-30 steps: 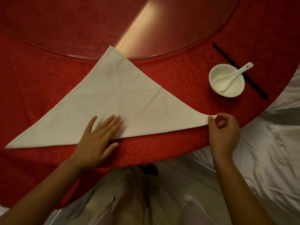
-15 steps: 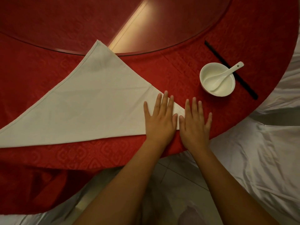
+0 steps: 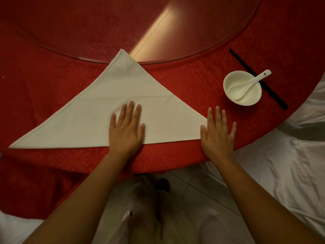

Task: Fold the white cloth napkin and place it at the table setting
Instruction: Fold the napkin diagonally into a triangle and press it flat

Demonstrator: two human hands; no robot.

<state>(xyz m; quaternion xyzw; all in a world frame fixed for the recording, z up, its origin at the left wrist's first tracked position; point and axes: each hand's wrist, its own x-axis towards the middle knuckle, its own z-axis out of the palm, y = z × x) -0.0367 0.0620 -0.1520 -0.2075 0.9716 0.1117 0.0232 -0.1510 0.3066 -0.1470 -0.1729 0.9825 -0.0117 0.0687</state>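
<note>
The white cloth napkin [image 3: 98,113] lies flat as a large triangle on the red tablecloth [image 3: 193,81], its apex touching the glass turntable's rim and its long folded edge toward me. My left hand [image 3: 125,131] presses flat, fingers spread, on the napkin's lower middle. My right hand [image 3: 218,132] lies flat and open over the napkin's right corner, which it hides, resting partly on the red cloth.
A white bowl [image 3: 230,80] with a white spoon [image 3: 253,81] in it stands at the right, next to black chopsticks [image 3: 242,62]. The glass turntable [image 3: 123,23] fills the table's centre. White satin chair covers [image 3: 290,173] sit beyond the table edge, lower right.
My left hand has slid left along the napkin from beside the right hand to the lower middle. My right hand stays flat at the right corner.
</note>
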